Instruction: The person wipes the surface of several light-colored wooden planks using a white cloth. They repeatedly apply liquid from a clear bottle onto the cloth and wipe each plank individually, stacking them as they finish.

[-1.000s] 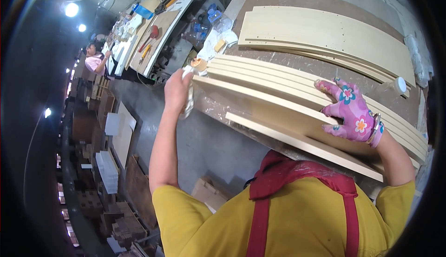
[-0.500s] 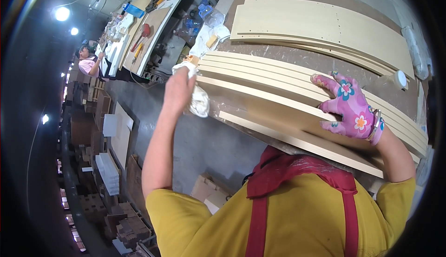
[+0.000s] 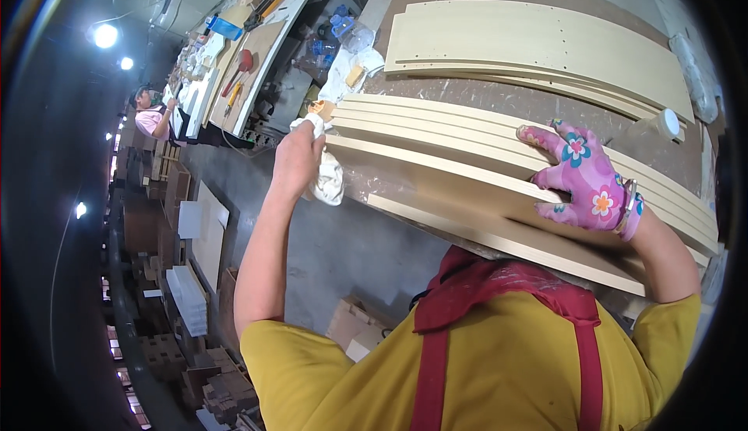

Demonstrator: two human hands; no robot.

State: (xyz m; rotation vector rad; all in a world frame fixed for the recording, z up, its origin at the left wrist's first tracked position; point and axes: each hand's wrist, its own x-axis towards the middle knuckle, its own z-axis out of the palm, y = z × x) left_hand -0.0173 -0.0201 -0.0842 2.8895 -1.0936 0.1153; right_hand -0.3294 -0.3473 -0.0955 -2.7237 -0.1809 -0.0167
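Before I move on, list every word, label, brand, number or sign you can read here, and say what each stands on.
No text can be read anywhere in this view.
Right hand in pink glove: printed flowers, no readable lettering.
Drilled boards: small dark holes, no readable marks.
Clear plastic bottles, white-lidded container: any markings are too small or blurred to read.

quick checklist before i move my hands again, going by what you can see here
1. Cloth gripped: ok, it is bunched in the left hand.
2. Board held: ok, the right hand has thumb and fingers either side of its edge.
3. Both hands gloved: not ok, the left is bare.
4. Drilled boards apart from the cloth: ok, they lie across the table.
5. Board's back face clean: cannot tell, hidden.
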